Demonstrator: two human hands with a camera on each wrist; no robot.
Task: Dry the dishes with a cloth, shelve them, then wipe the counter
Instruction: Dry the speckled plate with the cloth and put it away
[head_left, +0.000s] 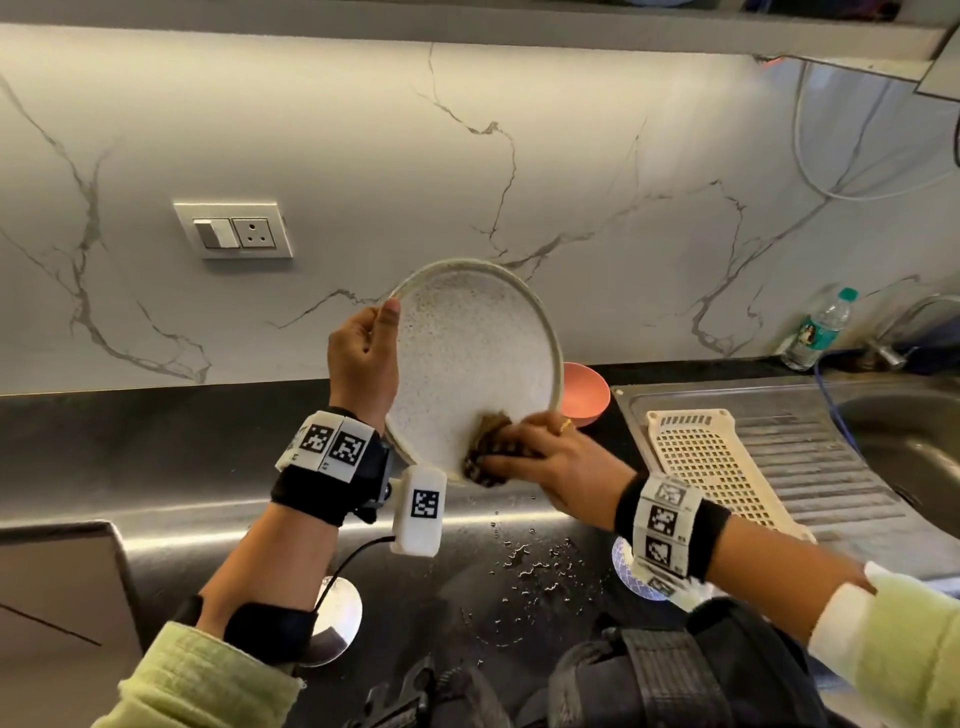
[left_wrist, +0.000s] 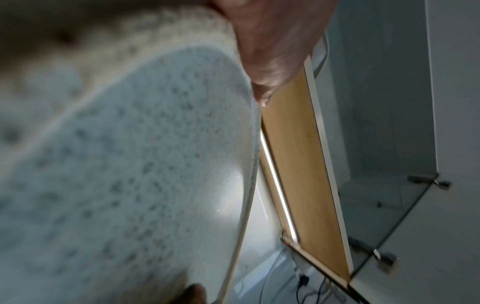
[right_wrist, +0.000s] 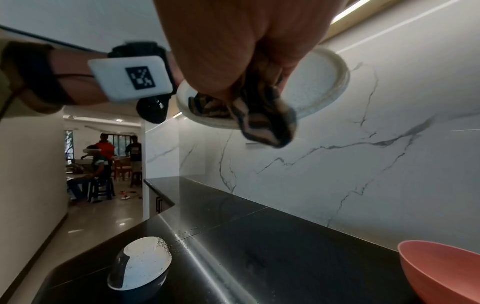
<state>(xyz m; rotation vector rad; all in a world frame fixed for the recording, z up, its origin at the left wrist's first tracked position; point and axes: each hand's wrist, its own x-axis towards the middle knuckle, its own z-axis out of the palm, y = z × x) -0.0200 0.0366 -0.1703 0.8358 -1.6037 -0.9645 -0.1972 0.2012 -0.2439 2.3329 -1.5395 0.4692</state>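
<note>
Above the glossy black counter (head_left: 156, 441), the left hand (head_left: 363, 364) grips the rim of a round speckled plate (head_left: 478, 364) held tilted, while the right hand (head_left: 566, 457) clutches a bunched, dark patterned cloth (head_left: 485, 460) against its lower edge.

A white marble-look wall (head_left: 467, 156) with grey veins rises behind the black counter (head_left: 182, 441). On that wall, left of centre, sits a switch and socket plate (head_left: 232, 230). Above the wall runs a shelf underside (right_wrist: 345, 12) with a lit strip of light. At the wall's right end a steel sink (head_left: 909, 431) with a tap (head_left: 893, 338) meets the counter. At the wall's far left end, the right wrist view shows a doorway into a room (right_wrist: 103, 164) with a glossy floor, wooden chairs and a window.
</note>
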